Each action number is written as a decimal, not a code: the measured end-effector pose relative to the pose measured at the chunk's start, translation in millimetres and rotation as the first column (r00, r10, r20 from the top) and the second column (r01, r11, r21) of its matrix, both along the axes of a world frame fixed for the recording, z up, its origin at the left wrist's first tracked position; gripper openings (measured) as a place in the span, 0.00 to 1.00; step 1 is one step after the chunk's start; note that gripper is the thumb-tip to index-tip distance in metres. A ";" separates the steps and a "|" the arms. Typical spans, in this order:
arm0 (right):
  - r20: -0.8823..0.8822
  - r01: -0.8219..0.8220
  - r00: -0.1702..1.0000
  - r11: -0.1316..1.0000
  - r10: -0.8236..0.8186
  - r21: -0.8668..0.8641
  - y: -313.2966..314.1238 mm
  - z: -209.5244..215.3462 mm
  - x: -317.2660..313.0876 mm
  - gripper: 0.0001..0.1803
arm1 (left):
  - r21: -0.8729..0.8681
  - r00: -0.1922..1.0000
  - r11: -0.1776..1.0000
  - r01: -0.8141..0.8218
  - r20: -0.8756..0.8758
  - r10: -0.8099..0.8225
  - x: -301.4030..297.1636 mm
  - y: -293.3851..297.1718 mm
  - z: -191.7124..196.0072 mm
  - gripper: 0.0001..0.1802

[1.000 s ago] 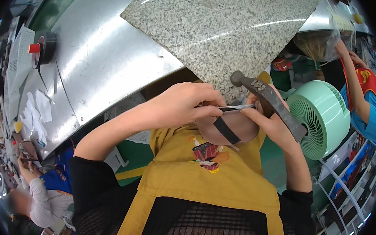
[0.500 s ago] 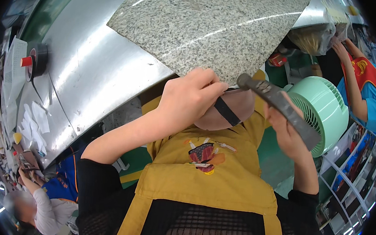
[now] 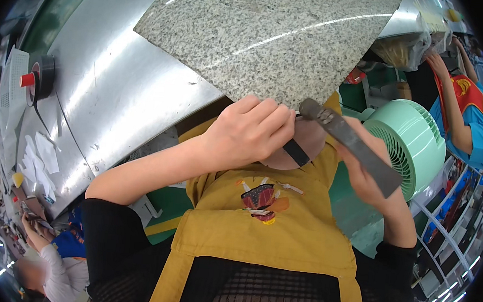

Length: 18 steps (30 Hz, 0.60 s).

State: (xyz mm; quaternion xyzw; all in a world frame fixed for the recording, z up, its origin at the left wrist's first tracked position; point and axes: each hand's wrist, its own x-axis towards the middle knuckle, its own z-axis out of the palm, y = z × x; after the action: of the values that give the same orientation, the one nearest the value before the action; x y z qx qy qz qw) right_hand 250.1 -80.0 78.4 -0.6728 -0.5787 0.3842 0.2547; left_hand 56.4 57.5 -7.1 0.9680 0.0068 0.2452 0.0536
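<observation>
My left hand (image 3: 254, 130) is closed at the near corner of the speckled stone slab (image 3: 261, 50), its fingers curled on the upper edge of a rounded dusty-pink piece (image 3: 305, 134). A black strip (image 3: 296, 153) crosses that piece, which hangs over my lap. The fingertips are hidden, and I cannot make out its far edge beneath them. My right hand (image 3: 367, 169) is wrapped round a dark metal hammer (image 3: 355, 146). The hammer's round end is close to the left knuckles, over the slab's corner; its wide flat end points toward my right wrist.
A mint-green fan (image 3: 409, 144) stands close to my right forearm. On the metal table (image 3: 105, 78) at left are a black tape roll (image 3: 44, 81) and white scraps (image 3: 42, 158). Co-workers are at the far right (image 3: 462, 120) and lower left (image 3: 62, 267). A plastic bag (image 3: 402, 53) lies beyond.
The hammer's round end has come slightly down and left, nearer my left fingers. My left hand has shifted a little right, covering more of the pink piece.
</observation>
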 end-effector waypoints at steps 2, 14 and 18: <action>0.014 -0.014 1.000 0.999 0.013 0.039 0.9 1.7 -0.8 0.24 | -0.011 1.000 1.000 -0.001 -0.012 0.001 -1.2 0.3 0.4 0.15; -0.015 -0.025 1.000 1.000 0.025 0.005 6.6 1.7 -1.4 0.22 | -0.240 0.999 0.971 0.020 -0.035 -0.029 -7.6 13.3 1.9 0.17; -0.019 -0.018 1.000 0.999 0.019 0.030 7.7 -1.8 -8.2 0.12 | -0.147 0.999 0.988 0.045 0.004 -0.045 -9.4 11.7 -1.3 0.19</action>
State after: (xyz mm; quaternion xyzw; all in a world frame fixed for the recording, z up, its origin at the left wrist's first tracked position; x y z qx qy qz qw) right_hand 241.8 -72.3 76.7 -0.6598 -0.5882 0.3841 0.2667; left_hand 47.0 69.2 -8.4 0.9612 0.0028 0.2430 0.1302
